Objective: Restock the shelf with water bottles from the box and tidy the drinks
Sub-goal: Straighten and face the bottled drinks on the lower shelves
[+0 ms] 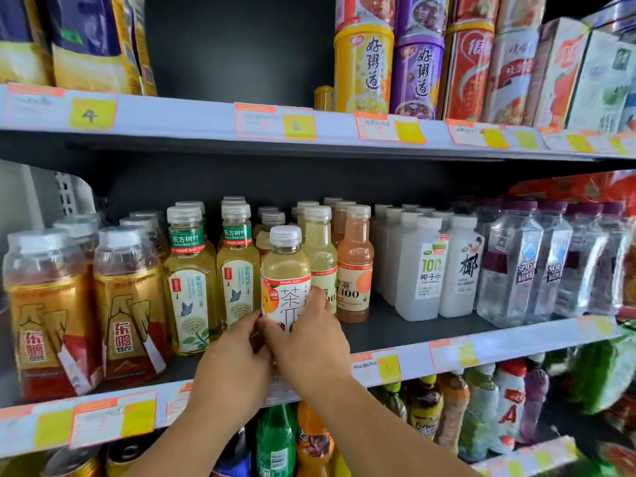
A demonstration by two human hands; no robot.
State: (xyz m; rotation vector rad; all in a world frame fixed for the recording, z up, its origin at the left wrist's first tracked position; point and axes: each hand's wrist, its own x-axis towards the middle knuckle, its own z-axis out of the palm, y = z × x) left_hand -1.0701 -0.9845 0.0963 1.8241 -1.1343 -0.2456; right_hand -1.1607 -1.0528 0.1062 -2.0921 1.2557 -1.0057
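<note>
A pale yellow tea bottle with a white cap and an orange-and-white label stands upright at the front of the middle shelf. My left hand grips its lower left side and my right hand wraps its lower right side; both cover the bottle's base. Clear water bottles with purple caps stand in rows at the right end of this shelf. The box is not in view.
Left of the held bottle stand jasmine tea bottles and gold energy drinks. To its right are juice bottles and white coconut water bottles. Cans fill the upper shelf; soda bottles fill the lower one.
</note>
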